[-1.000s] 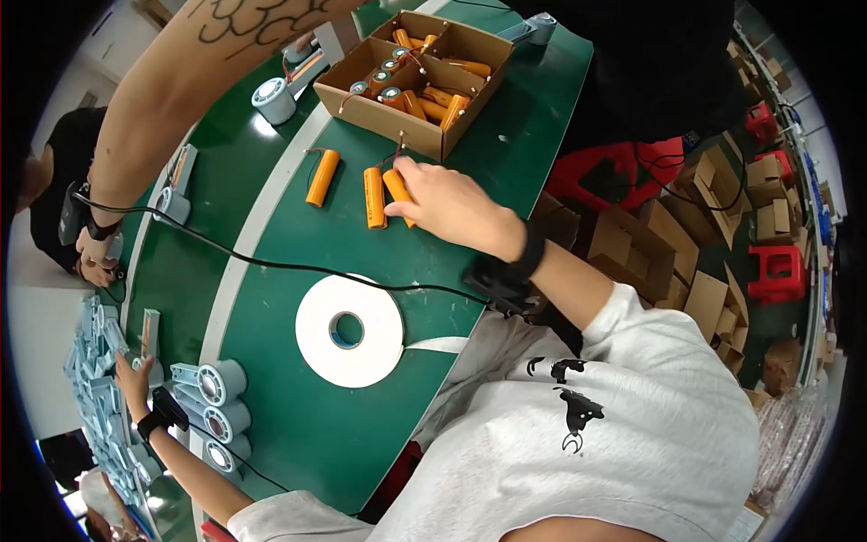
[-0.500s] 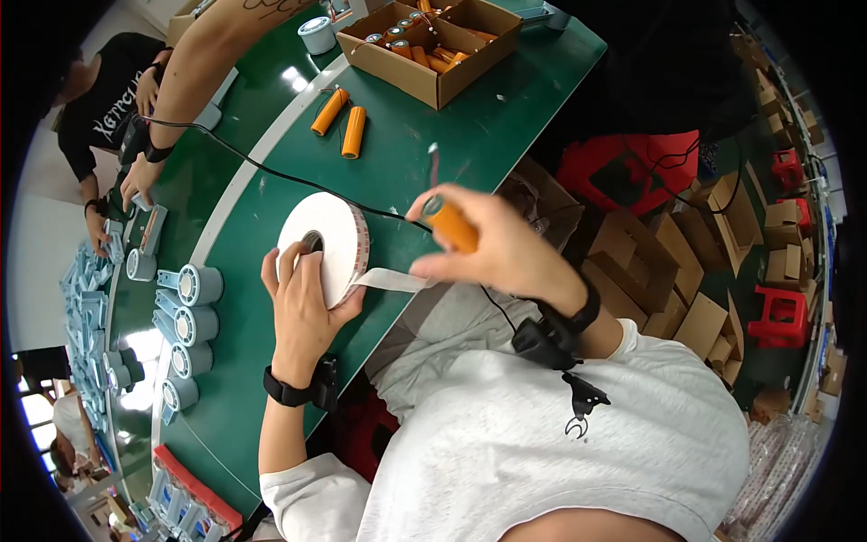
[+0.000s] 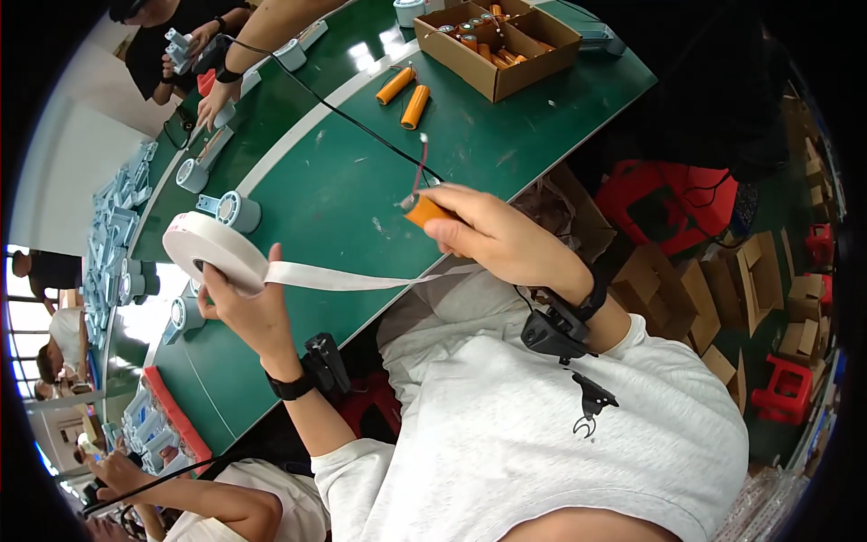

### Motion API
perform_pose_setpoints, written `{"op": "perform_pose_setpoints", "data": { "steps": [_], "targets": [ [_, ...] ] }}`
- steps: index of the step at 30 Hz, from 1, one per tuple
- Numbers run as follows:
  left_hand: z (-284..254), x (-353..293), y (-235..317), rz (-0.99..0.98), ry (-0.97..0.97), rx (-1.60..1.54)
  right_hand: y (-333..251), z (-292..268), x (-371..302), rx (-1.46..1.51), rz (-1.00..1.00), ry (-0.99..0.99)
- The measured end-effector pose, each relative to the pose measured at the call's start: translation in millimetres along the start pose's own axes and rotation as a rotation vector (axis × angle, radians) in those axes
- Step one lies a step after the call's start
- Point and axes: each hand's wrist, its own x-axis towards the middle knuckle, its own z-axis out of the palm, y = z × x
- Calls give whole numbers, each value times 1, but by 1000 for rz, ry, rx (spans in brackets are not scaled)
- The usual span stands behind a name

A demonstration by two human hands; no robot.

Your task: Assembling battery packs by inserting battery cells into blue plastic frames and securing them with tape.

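Observation:
My left hand (image 3: pixel 246 312) is gripping a roll of white tape (image 3: pixel 203 244), with fingers in its core, lifted at the table's left part. From the roll a loose strip of tape (image 3: pixel 339 277) stretches right to below my right hand (image 3: pixel 492 237). That hand is closed around an orange cylindrical battery (image 3: pixel 424 211); a dark red wire (image 3: pixel 423 163) with a small white plug rises from its end. Whether the right fingers also hold the strip's end is hidden. Two more orange batteries (image 3: pixel 414 108) lie on the green table (image 3: pixel 343 217) beyond my hands.
A divided cardboard box (image 3: pixel 495 81) of orange batteries stands at the far edge. A black cable (image 3: pixel 352 117) crosses the table. Light-blue round-headed housings (image 3: pixel 238 212) stand at the left. Co-workers' arms (image 3: pixel 280 36) reach in at the far left, and another person (image 3: pixel 217 501) sits nearer.
My left hand has lifted the tape roll and moved it left, drawing out a longer strip. My right hand still holds the battery, slightly turned. The view has shifted.

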Motion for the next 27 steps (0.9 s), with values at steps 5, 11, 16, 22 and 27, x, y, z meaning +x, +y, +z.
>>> {"op": "perform_pose_setpoints", "data": {
  "steps": [5,11,16,22,27],
  "targets": [
    [15,-23,39,202,30,14,-24,40,43,-58,-328,57],
    [25,-33,20,339,43,24,-8,65,66,-180,-440,146],
    [28,-37,16,295,48,-28,-6,74,61,-138,-435,133],
    [23,-38,12,308,35,-51,-19,43,73,-130,-285,-9],
    [19,-37,10,404,29,-80,-39,24,89,-252,-145,-225]
  ]
}}
